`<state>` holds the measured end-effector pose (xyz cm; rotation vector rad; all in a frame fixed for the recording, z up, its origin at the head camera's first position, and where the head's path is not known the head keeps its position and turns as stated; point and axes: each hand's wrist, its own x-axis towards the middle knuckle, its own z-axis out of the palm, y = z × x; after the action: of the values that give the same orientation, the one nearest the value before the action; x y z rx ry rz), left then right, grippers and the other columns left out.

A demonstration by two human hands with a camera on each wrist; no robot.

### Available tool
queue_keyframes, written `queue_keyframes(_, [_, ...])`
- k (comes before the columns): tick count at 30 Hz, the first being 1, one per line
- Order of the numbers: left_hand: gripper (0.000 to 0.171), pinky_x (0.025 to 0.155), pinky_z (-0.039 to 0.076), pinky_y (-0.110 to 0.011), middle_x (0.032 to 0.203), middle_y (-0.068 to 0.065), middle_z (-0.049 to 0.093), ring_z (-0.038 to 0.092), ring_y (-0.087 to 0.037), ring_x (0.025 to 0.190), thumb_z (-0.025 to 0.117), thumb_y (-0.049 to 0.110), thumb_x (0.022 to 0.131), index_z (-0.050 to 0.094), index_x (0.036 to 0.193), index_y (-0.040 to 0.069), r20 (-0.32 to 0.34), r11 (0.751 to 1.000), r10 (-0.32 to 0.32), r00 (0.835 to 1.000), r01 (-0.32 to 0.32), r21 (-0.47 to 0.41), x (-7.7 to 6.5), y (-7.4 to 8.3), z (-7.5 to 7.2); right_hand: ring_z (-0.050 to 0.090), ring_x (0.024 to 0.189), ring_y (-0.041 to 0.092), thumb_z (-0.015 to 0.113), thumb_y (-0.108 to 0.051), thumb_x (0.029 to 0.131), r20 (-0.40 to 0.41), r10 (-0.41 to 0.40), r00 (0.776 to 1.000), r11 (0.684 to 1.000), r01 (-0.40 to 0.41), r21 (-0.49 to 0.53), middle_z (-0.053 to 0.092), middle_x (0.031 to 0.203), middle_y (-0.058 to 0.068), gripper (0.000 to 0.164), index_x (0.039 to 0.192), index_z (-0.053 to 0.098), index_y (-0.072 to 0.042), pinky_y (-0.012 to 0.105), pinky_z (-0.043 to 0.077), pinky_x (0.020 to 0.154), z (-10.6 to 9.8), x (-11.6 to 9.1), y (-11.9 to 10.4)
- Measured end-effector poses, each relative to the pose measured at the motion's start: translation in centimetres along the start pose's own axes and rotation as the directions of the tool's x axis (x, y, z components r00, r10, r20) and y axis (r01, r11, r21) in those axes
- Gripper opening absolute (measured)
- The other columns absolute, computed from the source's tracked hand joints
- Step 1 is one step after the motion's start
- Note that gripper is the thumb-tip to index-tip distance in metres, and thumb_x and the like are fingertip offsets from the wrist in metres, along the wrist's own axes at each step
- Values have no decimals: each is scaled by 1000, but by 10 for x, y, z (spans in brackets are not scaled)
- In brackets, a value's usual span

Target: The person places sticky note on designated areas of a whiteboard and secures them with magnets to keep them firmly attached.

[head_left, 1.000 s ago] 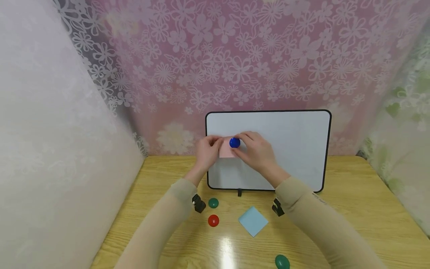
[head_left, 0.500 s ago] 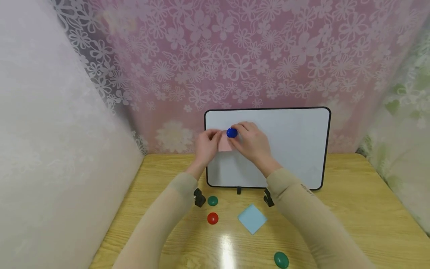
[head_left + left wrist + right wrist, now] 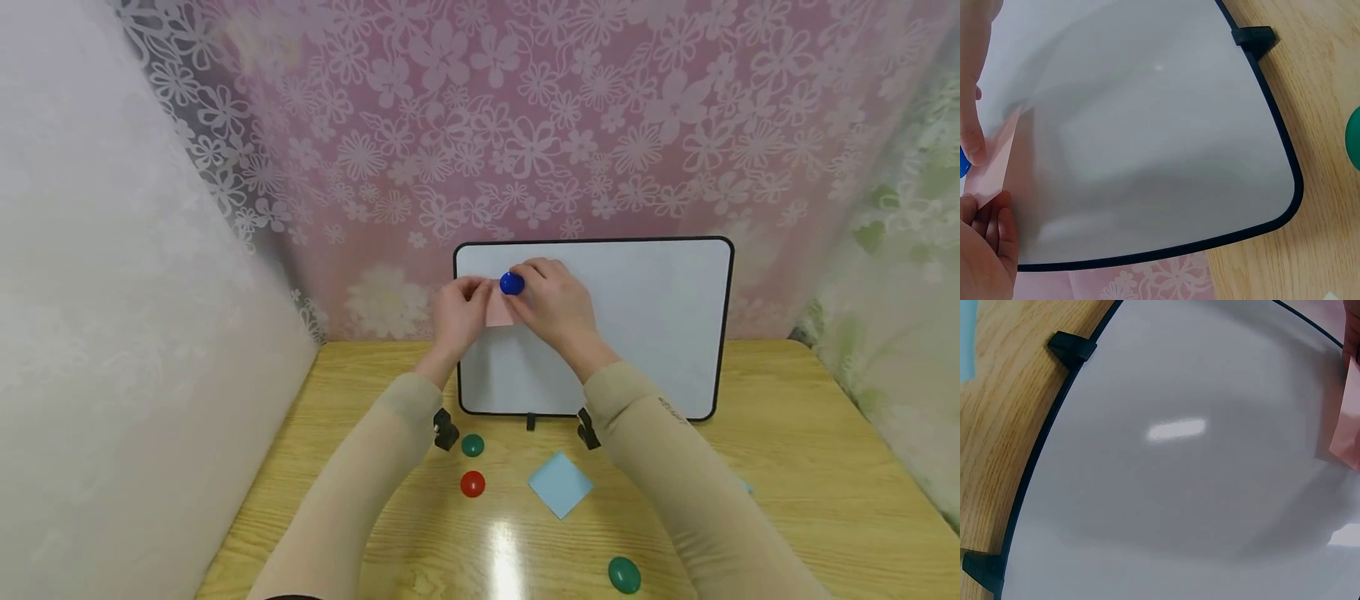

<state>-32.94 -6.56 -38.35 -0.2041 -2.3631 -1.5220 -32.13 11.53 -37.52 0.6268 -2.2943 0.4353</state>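
"Holding the paper (image 3: 498, 313) before the whiteboard (image 3: 652, 325), upper left, where did we grip?"

"We pinched its upper left corner in the left hand (image 3: 457, 315); our right hand (image 3: 558, 305) gripped the blue magnet (image 3: 512, 283) by the rim, over the paper."

"How did we rate both?"

"We judged the paper light, easily creased; the magnet rigid, possibly slippery. Edge holds suited both."

Pink paper (image 3: 498, 309) higher (blue disc (image 3: 512, 283) too)

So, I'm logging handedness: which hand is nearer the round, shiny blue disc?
Right: the right hand holds the disc; the left hand, left of it, pinches the square pink paper.
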Motion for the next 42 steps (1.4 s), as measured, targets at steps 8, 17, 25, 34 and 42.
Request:
queue_keyframes(8, [26, 68, 54, -30, 98, -6, 76, 65, -19, 84, 66, 28, 109, 81, 114, 6, -25, 1000, 9, 1000, -8, 18, 7, 3, 0, 65, 116, 33, 84, -28, 96, 25, 24, 999, 1000, -24, -15, 70, 124, 13, 39, 127, 74, -5, 46, 58, 98, 0, 9, -5])
queue_keyframes(17, [26, 68, 54, -31, 98, -8, 76, 66, -20, 84, 66, 25, 109, 81, 114, 5, -40, 999, 48, 998, -48, 13, 10, 6, -4, 65, 118, 33, 82, -29, 98, 60, 74, 995, 997, -72, -33, 69, 126, 13, 40, 129, 74, -5, 46, 59, 98, 1, 15, -9])
queue_keyframes(25, [27, 65, 54, -31, 96, -8, 76, 66, -21, 81, 65, 26, 110, 81, 113, 4, -50, 998, 57, 997, -56, 21, 11, 6, -7, 63, 122, 33, 81, -29, 99, 89, 98, 991, 995, -96, -29, 68, 129, 13, 40, 131, 73, -6, 46, 58, 99, 3, 20, -11])
queue_keyframes(34, [28, 66, 56, -33, 97, -6, 77, 68, -20, 82, 65, 29, 110, 82, 114, 8, -36, 997, 48, 998, -46, 54, 13, 8, -7, 63, 121, 33, 79, -28, 101, 98, 128, 987, 992, -125, -29, 67, 130, 13, 39, 133, 72, -6, 47, 58, 98, 3, 21, -15])
queue_keyframes(42, [28, 65, 55, -32, 96, -6, 77, 69, -20, 81, 65, 28, 110, 83, 113, 7, -40, 996, 57, 998, -53, 73, 13, 9, -5, 63, 120, 33, 79, -25, 101, 91, 130, 987, 991, -127, -36, 68, 131, 13, 39, 134, 72, -6, 47, 59, 98, 5, 21, -14])
